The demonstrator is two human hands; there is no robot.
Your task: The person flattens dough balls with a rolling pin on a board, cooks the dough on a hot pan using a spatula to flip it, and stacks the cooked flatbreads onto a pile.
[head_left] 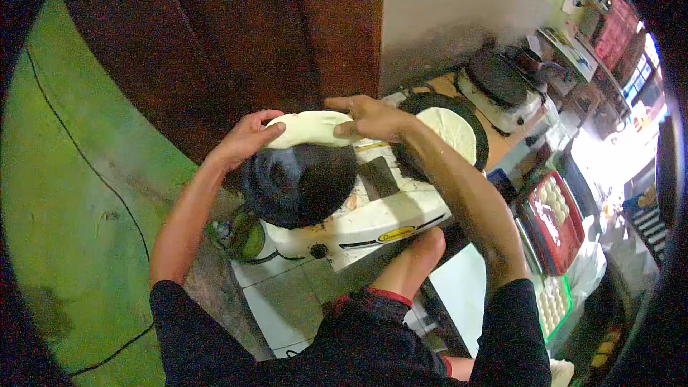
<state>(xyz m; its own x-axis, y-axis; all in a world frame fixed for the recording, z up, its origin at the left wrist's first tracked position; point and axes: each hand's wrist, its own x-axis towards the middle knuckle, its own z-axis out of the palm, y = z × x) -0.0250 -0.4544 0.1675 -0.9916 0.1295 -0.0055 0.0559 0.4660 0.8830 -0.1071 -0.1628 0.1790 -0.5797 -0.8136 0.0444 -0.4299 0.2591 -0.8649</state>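
Stretched between my two hands is a pale piece of dough (309, 129), held over the far edge of a dark round pan (297, 185). My left hand (251, 136) grips its left end, thumb on top. At the right end, my right hand (369, 120) pinches it between thumb and fingers. The pan sits on the left side of a white gas stove (423, 208). On the right burner, a second black pan (480, 129) holds a pale round flatbread (448, 132), partly behind my right forearm.
A red tray (562, 247) and a green-rimmed tray (568, 301) at the right hold several dough balls. Farther back stands another stove with a dark pan (494, 75). A brown wooden panel (251, 29) rises behind the stove; a cable (86, 158) runs along the green wall.
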